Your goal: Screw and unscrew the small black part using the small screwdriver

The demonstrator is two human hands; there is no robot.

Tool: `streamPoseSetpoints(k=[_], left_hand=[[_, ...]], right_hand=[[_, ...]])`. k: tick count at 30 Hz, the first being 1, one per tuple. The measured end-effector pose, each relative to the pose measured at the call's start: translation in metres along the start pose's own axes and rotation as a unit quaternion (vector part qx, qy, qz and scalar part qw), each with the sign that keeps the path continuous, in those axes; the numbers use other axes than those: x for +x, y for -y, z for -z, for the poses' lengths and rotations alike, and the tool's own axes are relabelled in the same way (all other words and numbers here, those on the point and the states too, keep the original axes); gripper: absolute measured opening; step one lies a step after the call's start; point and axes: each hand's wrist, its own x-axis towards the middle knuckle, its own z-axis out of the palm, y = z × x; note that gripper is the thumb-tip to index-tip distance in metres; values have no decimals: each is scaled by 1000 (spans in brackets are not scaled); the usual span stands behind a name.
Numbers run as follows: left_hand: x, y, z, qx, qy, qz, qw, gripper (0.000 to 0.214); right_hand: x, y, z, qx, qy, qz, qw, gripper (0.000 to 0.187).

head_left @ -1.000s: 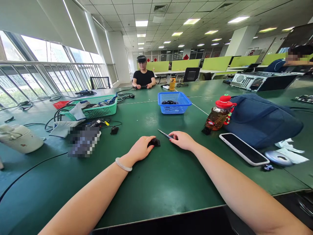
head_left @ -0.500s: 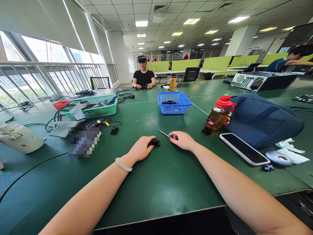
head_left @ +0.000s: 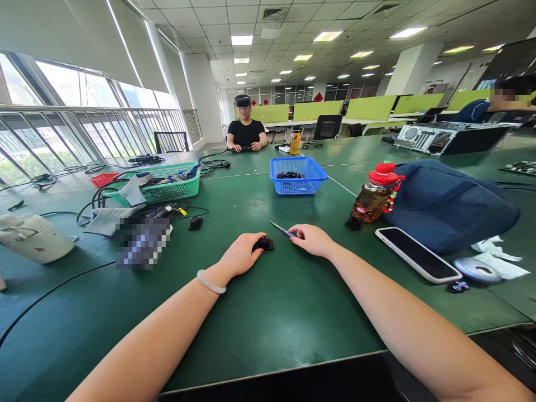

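Both forearms stretch forward over the green surface, palms down, the hands meeting near its middle, well in from the near edge. The left hand, a pale bangle at the wrist, closes its fingers on a small black part lying flat there. Just beside it, the right hand pinches a thin metal tool, tip angled toward the blue basket farther back.
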Motion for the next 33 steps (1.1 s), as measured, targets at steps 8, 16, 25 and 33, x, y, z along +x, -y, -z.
streamPoseSetpoints(k=[8,16,25,33], left_hand=[[0,1,-1,2,2,-3,1000,48],[0,3,-1,2,11,2,1000,49],[0,0,0,1,12,6,1000,49],[0,-2,1,1,10,9,1000,49]], right_hand=[[1,-1,-1,3,-2,1,1000,27],[1,-1,-1,5,-1,1,1000,27],[0,0,0,4,-4,0,1000,27],[0,2,1,-1,-1,1,1000,26]])
